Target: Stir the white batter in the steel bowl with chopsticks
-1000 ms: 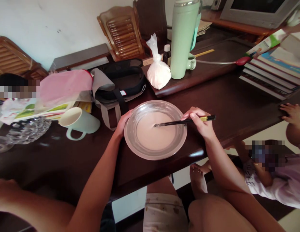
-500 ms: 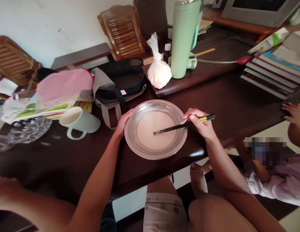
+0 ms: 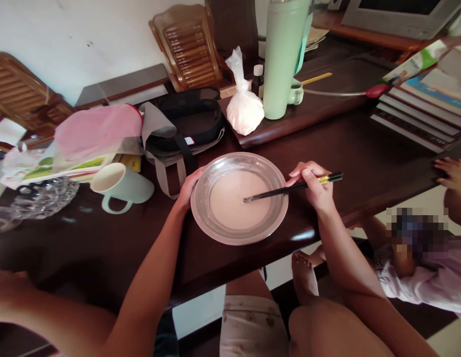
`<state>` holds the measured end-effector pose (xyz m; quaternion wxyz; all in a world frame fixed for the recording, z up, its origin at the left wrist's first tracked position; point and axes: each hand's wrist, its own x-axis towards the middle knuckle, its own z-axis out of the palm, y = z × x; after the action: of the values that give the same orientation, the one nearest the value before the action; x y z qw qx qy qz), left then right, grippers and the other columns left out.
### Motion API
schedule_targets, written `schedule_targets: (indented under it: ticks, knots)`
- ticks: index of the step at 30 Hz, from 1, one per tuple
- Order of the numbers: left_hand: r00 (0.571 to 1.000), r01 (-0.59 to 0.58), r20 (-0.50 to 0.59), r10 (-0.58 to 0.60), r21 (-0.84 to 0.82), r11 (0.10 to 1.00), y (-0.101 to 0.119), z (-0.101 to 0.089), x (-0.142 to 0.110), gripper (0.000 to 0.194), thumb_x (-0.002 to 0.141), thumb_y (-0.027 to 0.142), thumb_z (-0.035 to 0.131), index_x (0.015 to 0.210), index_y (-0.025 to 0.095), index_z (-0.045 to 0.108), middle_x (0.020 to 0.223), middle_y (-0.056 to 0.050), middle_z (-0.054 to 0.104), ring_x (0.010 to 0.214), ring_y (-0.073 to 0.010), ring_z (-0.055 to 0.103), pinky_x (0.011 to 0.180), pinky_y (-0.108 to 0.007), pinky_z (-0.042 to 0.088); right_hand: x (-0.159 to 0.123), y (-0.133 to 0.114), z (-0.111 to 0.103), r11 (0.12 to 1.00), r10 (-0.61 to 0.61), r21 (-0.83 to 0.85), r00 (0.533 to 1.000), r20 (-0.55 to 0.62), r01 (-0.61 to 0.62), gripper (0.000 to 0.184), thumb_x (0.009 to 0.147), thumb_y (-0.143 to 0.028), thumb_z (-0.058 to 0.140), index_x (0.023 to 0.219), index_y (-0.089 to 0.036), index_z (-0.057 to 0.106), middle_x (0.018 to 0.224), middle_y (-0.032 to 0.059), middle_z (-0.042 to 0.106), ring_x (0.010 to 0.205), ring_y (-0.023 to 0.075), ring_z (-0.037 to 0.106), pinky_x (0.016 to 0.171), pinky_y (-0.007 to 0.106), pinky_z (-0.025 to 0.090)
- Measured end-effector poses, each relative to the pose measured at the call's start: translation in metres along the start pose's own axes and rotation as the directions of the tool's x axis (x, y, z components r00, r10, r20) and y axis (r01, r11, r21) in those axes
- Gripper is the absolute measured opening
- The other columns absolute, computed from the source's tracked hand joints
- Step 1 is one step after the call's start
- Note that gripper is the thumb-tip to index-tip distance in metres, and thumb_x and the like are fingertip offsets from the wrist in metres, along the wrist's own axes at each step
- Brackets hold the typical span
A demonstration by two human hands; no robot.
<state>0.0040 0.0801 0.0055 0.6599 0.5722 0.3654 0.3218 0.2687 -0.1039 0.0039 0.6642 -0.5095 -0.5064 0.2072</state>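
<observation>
A round metal bowl stands on the dark table near its front edge. Inside lies a pale, creamy liquid with a smooth surface. My left hand grips the bowl's left rim; some of its fingers are hidden behind the wall. In my right hand, at the bowl's right side, is a pair of black chopsticks with gold bands near the top. They slant down to the left over the rim, tips in the liquid. Beyond the bowl, a tied clear bag of white powder sits on a raised wooden board.
A pale mug, a glass dish and a grey-black bag stand left. Behind are a tall green flask and small dark bottle. Books lie right, near another person's hand. Another person's arm rests lower left.
My right hand has moved a little to the right, drawing the chopsticks with it, so their tips sit further right in the liquid. My left hand stays on the rim.
</observation>
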Motion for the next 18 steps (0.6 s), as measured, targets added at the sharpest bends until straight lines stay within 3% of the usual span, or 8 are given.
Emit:
schedule_targets:
  ticks: [4,6,9,13,15,18]
  knots:
    - [1.0,-0.006,0.006,0.006,-0.006,1.0,-0.0008,-0.0006,0.0005,0.036,0.074,0.041,0.061,0.1,0.019,0.073,0.105,-0.005,0.074,0.114,-0.0275,0.061,0.098,-0.037,0.046,0.0,-0.0011,-0.0001,0.999,-0.013,-0.047,0.993,0.12,0.018,0.02,0.092,-0.038,0.058,0.088,-0.024,0.071,0.073,0.0017,0.075,0.072,0.0196,0.071,0.071,0.036,0.054]
    - [1.0,0.001,-0.002,-0.001,-0.003,1.0,-0.0004,-0.0002,0.0,0.036,0.075,0.041,0.06,0.101,0.019,0.073,0.105,-0.005,0.074,0.114,-0.0275,0.06,0.098,-0.038,0.046,0.0003,-0.0015,-0.0003,0.996,-0.036,-0.079,0.995,0.091,0.043,0.018,0.092,-0.037,0.059,0.087,-0.025,0.071,0.076,0.0023,0.076,0.075,0.0196,0.07,0.074,0.036,0.054]
    - [1.0,0.01,-0.01,-0.01,0.0,1.0,0.0011,0.0006,-0.0011,0.036,0.075,0.041,0.059,0.1,0.019,0.073,0.103,-0.005,0.074,0.113,-0.028,0.061,0.097,-0.038,0.047,0.0004,-0.0006,-0.0006,1.0,-0.002,0.005,1.0,0.03,0.001,0.023,0.094,-0.04,0.055,0.086,-0.025,0.07,0.069,0.0007,0.074,0.064,0.0178,0.069,0.066,0.034,0.055]
    - [1.0,0.011,-0.008,-0.011,0.0,1.0,0.0019,0.001,-0.0008,0.037,0.075,0.041,0.06,0.1,0.019,0.073,0.103,-0.005,0.074,0.113,-0.0281,0.061,0.097,-0.038,0.047,0.0002,0.0008,-0.0004,1.0,0.008,-0.021,0.991,0.136,-0.005,0.021,0.091,-0.041,0.059,0.087,-0.024,0.071,0.075,0.0024,0.075,0.073,0.0199,0.072,0.07,0.035,0.056]
    - [1.0,0.01,-0.007,-0.01,-0.002,1.0,0.0013,0.0007,0.0001,0.037,0.074,0.042,0.061,0.101,0.019,0.073,0.104,-0.005,0.074,0.113,-0.028,0.061,0.098,-0.038,0.047,0.0003,0.0014,-0.0007,0.999,-0.009,-0.043,0.996,0.083,0.013,0.021,0.092,-0.04,0.059,0.086,-0.024,0.072,0.077,0.0027,0.076,0.075,0.0203,0.071,0.073,0.036,0.055]
    - [1.0,-0.003,-0.002,0.003,-0.008,1.0,0.0,-0.0001,0.0012,0.037,0.074,0.041,0.061,0.1,0.018,0.073,0.107,-0.005,0.074,0.114,-0.0276,0.061,0.099,-0.037,0.046,0.0007,0.0012,-0.001,1.0,-0.003,0.027,1.0,0.029,0.002,0.024,0.094,-0.04,0.054,0.085,-0.025,0.07,0.067,0.0004,0.073,0.064,0.0185,0.069,0.068,0.035,0.054]
